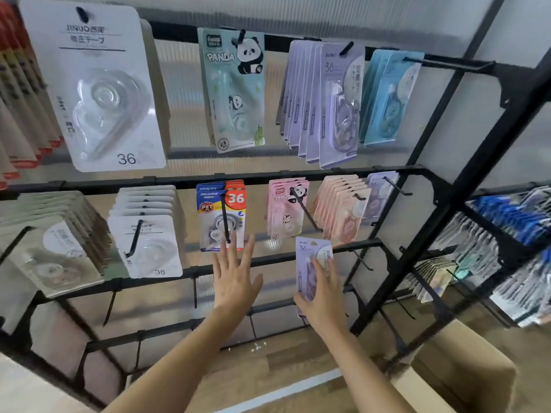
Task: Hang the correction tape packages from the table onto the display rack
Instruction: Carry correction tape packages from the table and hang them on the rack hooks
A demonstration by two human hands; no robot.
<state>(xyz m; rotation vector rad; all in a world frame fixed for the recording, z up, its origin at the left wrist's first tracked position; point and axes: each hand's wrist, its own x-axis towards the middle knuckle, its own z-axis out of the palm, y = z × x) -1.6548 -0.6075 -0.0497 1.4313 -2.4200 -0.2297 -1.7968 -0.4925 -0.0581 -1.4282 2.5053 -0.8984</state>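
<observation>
My right hand (323,296) grips a purple correction tape package (310,260) upright in front of the black display rack (387,242), below the pink packages. My left hand (235,278) is raised with fingers spread and straight, just under the blue and red "36" packages (222,216), holding nothing. A stack of matching purple packages (325,99) hangs on an upper hook at the right. More purple ones (380,195) hang on the middle row at the far right.
White packages (92,84), a panda package (235,87) and blue packages (387,96) hang on the top row. Pink panda packages (286,204) and peach packages (343,207) fill the middle row. Bare hooks (362,259) stick out lower down. A cardboard box (456,371) stands at bottom right.
</observation>
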